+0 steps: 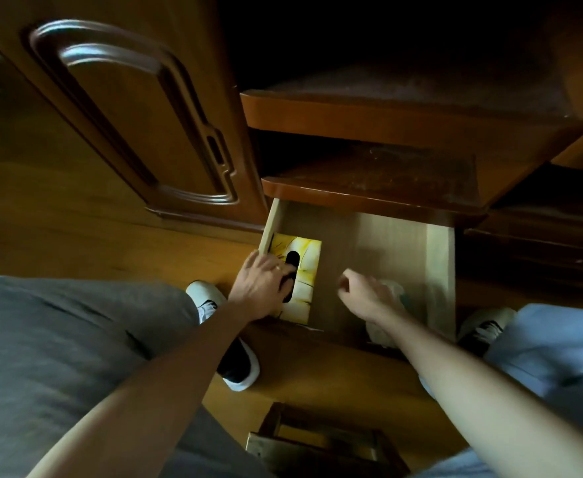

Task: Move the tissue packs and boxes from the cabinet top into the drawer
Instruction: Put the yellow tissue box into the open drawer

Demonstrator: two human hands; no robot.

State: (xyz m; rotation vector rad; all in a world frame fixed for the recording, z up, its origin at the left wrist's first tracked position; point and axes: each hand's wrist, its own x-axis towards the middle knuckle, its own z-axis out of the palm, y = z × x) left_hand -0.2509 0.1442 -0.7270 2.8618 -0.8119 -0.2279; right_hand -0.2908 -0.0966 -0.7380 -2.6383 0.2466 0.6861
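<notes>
Down in the open drawer [438, 257], the left hand [260, 288] lies flat with straight fingers on the yellow tissue box [305, 270], which sits against the drawer's wall at nine o'clock. Toward three o'clock, the right hand [365, 294] hovers, blurred, fingers loosely curled; whether it grips the pale tissue pack [395, 291] under it I cannot tell.

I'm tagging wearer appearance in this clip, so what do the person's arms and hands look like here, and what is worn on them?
Both forearms are bare right up to the bottom edge of the picture, with no sleeves, gloves or watch showing. The left hand wears a thin ring on one finger. The right hand is motion-blurred; no ring or band can be made out on it.
</notes>
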